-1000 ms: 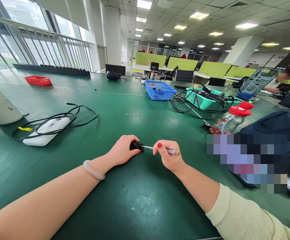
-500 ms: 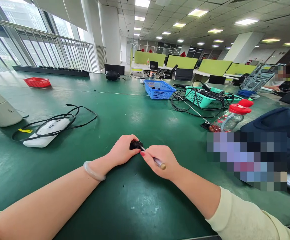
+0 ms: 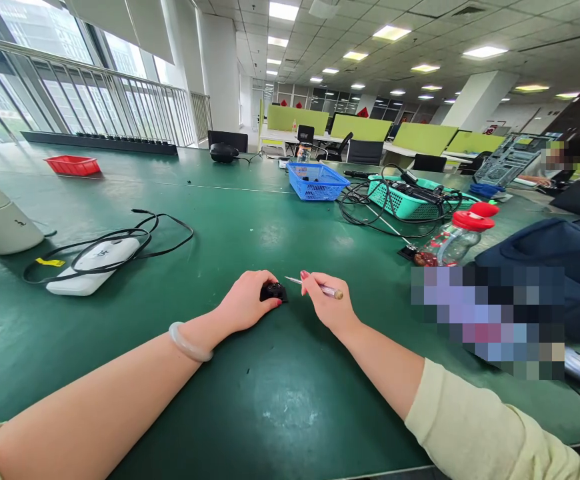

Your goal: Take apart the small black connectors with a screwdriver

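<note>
On the green tabletop, my left hand grips a small black part between thumb and fingers. What exactly the part is cannot be made out, and the fingers cover its left side. My right hand is closed around a slim screwdriver with a pale, see-through handle and a thin metal shaft. The shaft's tip points left, just beyond the black part's upper right and apart from it.
A white power bank with a black cable lies left, near a cream bottle. Farther off are a red tray, a blue basket and a green basket with cables. Right are a red-capped bottle and a dark bag.
My right hand has drawn the screwdriver back from the black part, up and to the right, and it lies flatter now. My left hand has stayed almost still.
</note>
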### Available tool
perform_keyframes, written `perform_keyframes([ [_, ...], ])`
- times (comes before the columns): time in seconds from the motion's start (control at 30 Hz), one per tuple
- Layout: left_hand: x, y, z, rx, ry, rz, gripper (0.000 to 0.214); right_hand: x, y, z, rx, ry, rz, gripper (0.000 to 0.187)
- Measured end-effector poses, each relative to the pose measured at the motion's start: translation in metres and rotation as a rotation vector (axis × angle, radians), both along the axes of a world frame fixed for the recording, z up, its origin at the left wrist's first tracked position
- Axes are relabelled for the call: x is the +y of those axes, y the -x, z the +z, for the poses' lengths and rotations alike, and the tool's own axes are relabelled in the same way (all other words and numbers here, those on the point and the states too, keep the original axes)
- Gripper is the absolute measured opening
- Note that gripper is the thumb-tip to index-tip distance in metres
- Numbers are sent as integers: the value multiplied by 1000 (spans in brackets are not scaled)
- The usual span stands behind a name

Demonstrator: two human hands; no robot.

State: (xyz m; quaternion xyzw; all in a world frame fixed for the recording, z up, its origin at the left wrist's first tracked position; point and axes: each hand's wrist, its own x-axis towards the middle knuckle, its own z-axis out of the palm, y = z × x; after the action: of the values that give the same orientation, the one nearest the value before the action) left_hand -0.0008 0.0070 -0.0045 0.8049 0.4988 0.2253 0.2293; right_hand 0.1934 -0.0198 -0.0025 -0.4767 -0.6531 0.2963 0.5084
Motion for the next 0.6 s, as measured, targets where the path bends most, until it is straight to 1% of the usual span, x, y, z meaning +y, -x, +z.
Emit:
perform_keyframes([
  [0.13, 0, 0, -1, -2, 5, -2, 25, -15, -5, 8, -6, -62, 140, 37],
  [0.2, 0, -1, -1, -2, 7, 0, 24, -19, -7, 10, -14, -93, 167, 40],
  [0.3, 0, -1, 0, -1, 15, 1, 23, -18, -9, 7, -5, -97, 164, 50],
  [0.37, 0, -1, 1, 2, 24, -2, 23, -15, -9, 5, 1, -80, 150, 54],
  [0.6, -1, -2, 3, 14, 30, 1, 23, -12, -7, 1, -14, -64, 160, 53],
])
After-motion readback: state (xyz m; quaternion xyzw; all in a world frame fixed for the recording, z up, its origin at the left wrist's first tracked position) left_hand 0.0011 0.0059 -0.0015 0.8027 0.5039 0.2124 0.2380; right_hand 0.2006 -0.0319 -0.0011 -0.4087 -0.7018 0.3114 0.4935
